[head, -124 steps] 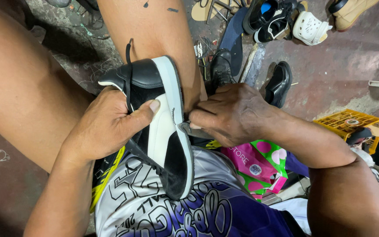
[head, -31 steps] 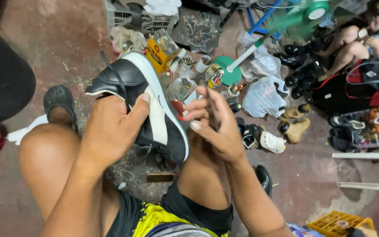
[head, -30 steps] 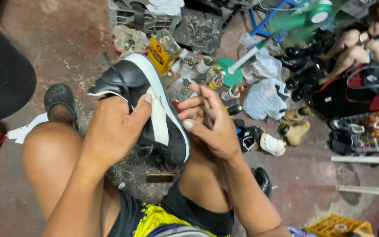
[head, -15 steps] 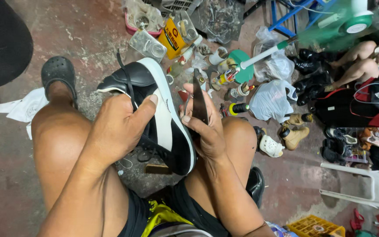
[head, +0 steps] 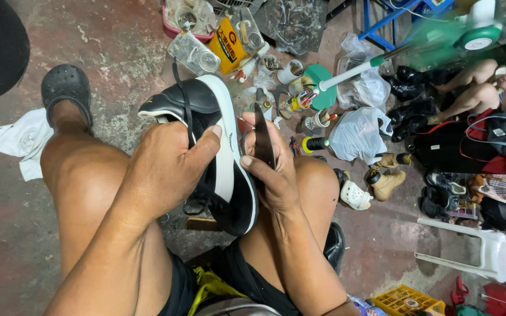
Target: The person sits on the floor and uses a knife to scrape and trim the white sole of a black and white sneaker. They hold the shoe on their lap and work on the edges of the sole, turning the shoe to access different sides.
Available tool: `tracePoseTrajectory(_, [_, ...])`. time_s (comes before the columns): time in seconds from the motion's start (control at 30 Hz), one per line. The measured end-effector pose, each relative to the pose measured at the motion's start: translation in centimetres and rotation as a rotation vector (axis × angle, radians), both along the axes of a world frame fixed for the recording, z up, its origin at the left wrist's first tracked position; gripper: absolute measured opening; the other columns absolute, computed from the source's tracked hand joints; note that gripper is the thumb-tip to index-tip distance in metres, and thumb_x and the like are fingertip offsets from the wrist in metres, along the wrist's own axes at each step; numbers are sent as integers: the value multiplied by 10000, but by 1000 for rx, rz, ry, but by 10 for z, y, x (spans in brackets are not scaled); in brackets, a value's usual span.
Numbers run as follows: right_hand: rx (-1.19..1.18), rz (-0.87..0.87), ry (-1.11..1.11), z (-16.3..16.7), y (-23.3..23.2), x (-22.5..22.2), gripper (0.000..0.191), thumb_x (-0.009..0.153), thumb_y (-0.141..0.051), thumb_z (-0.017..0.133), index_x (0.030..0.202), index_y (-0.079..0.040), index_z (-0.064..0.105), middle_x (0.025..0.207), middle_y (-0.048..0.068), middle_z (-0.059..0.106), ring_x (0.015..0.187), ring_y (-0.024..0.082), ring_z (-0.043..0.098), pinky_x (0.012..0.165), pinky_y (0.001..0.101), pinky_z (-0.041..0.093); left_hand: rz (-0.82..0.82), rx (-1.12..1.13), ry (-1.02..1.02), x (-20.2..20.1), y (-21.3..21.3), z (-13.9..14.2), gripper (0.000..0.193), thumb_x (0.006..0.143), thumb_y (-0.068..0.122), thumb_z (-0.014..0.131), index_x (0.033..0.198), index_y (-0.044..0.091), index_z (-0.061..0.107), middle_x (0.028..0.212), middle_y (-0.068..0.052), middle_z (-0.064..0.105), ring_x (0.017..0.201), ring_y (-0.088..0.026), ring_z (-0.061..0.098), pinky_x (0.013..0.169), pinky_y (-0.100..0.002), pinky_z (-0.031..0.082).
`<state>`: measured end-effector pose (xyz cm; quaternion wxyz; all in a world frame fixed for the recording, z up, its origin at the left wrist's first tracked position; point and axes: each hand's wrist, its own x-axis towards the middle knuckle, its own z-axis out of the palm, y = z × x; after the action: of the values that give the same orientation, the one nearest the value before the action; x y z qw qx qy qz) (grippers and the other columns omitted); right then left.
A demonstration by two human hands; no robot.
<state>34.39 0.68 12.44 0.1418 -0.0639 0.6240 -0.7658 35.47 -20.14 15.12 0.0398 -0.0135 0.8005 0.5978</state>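
Left hand (head: 165,169) has its fingers clamped round a black sneaker (head: 209,146) with white sole, held above the knees, while right hand (head: 270,169) has fingers closed on a dark flat blade (head: 263,140) standing just beside the sole edge.

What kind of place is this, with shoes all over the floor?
Probably a shoe repair spot. The left hand holds a black and white shoe, more shoes are piled on the floor, and glue cans sit nearby.
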Motion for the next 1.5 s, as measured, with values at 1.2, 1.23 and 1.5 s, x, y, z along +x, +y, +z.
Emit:
tracePoseTrajectory(1.2, [-383,-56,-241,5,25,32,585,919,-52,602,1480,66,486,1039,90,623,994,190,623,962,299,477,163,1104,-398,10,29,-50,253,946,173,620,1051,-49,681,926,-119,739,745,-193,714,675,-318,580])
tracePoseTrajectory(1.23, [-389,-73,-258,5,25,32,585,916,-53,600,1477,66,487,1037,88,622,1003,191,623,978,301,474,162,1121,-402,10,30,-51,261,945,172,625,1067,-53,678,942,-124,739,762,-195,717,688,-322,584])
tracePoseTrajectory(1.5, [-451,-119,-257,10,25,31,582,901,-53,591,1463,51,480,1011,74,606,1056,206,632,1051,326,478,99,1192,-365,11,36,-48,328,975,201,620,1139,-79,667,998,-137,743,821,-200,722,749,-329,597])
